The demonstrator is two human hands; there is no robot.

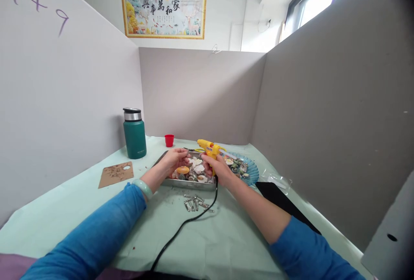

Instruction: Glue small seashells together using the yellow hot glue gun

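Grey partition walls enclose the work station on three sides. A pale green cloth covers the table. At the centre stands a metal tray of mixed shells; a blue plate, also bearing shells, sits just beyond its right end. A green bottle stands upright by the left wall, with a brown card lying flat nearby.

The right hand is clamped on the handle of a yellow glue gun, held above the tray's right part, nozzle pointing left. A black cord runs from the handle to the near edge. The left hand is over the tray's left part, fingers curled, tips close together; whether they grip anything cannot be told.

A red cup stands behind the tray. Small metal clips lie piled before it.
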